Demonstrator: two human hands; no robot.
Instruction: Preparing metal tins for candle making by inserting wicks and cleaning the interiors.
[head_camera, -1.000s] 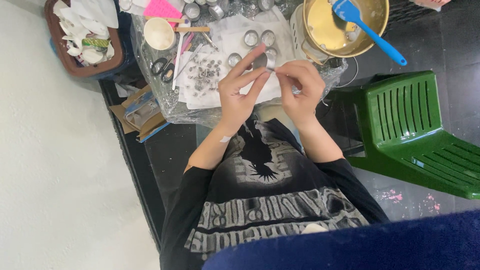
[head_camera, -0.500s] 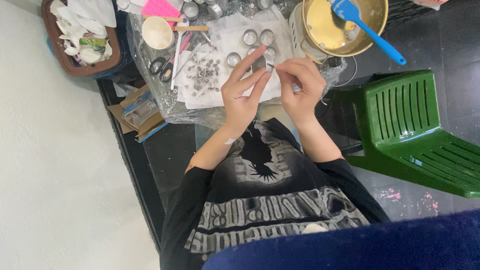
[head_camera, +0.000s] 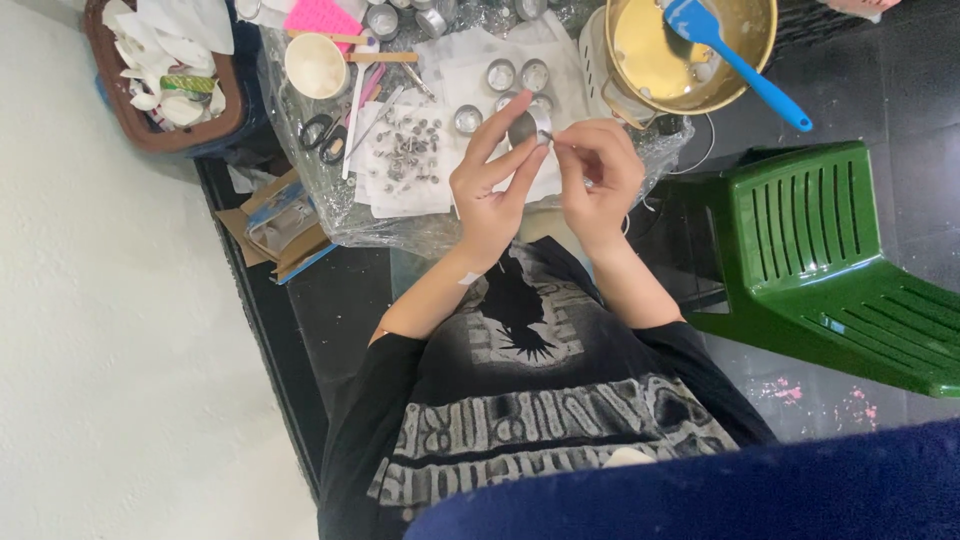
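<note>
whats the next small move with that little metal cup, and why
Probably ease the right hand fingertips down into the small metal cup, since the left hand holds it tilted toward them and they pinch something too small to make out just beside its rim.

Plastic-covered table (head_camera: 400, 235), white paper sheets (head_camera: 395, 190)
</note>
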